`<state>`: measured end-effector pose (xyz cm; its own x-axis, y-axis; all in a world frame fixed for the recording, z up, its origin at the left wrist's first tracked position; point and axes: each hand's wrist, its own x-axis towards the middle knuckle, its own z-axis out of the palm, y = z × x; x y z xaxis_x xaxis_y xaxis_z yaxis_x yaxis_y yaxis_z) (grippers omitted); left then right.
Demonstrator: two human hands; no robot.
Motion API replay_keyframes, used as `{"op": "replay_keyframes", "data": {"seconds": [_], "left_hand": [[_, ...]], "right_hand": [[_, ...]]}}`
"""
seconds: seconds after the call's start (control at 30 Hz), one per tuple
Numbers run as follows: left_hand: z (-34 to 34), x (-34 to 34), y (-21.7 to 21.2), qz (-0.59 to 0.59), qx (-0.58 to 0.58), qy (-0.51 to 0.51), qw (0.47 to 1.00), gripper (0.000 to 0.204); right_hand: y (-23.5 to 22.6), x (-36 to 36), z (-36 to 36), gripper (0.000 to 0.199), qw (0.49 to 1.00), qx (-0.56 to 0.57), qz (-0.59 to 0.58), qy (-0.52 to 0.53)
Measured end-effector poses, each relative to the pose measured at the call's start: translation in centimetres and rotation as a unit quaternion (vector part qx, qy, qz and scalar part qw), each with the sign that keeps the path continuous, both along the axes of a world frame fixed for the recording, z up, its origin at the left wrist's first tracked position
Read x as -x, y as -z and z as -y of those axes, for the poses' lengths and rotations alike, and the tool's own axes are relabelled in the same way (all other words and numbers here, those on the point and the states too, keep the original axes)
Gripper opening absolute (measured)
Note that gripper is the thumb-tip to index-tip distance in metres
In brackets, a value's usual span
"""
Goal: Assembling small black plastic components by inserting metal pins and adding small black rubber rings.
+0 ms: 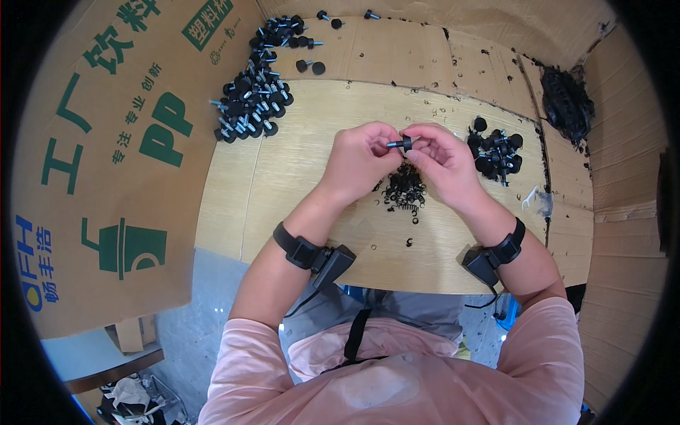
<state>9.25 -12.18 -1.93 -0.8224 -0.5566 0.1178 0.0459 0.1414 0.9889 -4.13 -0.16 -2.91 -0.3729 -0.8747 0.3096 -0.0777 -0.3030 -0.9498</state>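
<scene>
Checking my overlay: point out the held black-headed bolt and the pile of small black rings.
Black-headed bolt [406, 143], head view: on its black head.
Pile of small black rings [406, 187], head view: middle of the heap.

Two forearms [312, 216], bare, converging ahead of the torso [425, 382]; elbows bent, wider apart than the wrists. Left hand [358, 157]: back upward, fingers curled inward. Right hand [446, 161]: thumb and forefinger in a pinch, remaining fingers folded. Fingertips of both close together.

Workshop: table [290, 156] with heaped bolts [255, 106]
</scene>
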Motion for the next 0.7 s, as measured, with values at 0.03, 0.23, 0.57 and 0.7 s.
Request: {"op": "replay_keyframes", "data": {"seconds": [0.03,0.23,0.57,0.7], "left_hand": [[-0.09,0.04,-0.06,-0.002,0.0,0.001,1.0,0.015],[-0.49,0.04,-0.45,-0.01,0.003,-0.008,1.0,0.011],[-0.05,0.03,-0.56,-0.04,-0.096,0.024,0.994,0.011],[-0.09,-0.02,-0.71,-0.056,-0.095,0.025,0.994,0.011]], "right_hand": [[-0.08,0.18,-0.18,0.027,1.0,-0.024,-0.001,-0.004],[-0.57,-0.11,-0.13,0.025,0.999,-0.03,0.029,0.005],[-0.49,0.1,-0.17,0.021,0.998,-0.034,0.058,0.012],[-0.44,0.33,-0.2,0.021,0.996,-0.049,0.065,0.021]]}}
